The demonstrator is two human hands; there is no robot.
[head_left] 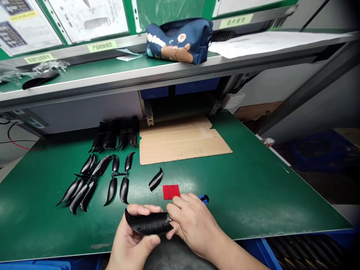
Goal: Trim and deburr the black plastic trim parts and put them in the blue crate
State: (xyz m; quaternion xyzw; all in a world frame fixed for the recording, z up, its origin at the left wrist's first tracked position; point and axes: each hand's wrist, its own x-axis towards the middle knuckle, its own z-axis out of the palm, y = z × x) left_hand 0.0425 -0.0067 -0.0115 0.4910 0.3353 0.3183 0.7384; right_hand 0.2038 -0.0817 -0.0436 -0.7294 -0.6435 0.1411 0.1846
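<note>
My left hand [135, 236] is closed around a curved black plastic part [149, 224], its ribbed hollow inner side facing up and its pointed end to the left. My right hand [191, 221] grips a blue-and-black utility knife [204, 198], whose rear end sticks out behind the knuckles. A bit of the metal blade shows at the part's right end, touching or very near its edge. Just beyond my hands lie a red square piece [171, 192] and a single grooved black part [156, 179] on the green tabletop [253, 187].
Grooved black parts on sprues [119, 174] lie at left, with more stacked parts [115, 135] behind. A cardboard sheet [182, 140] covers the back middle. Overhead runs a shelf with a navy pouch [180, 41] and papers [267, 41]. Blue bins [267, 251] stand below the front edge.
</note>
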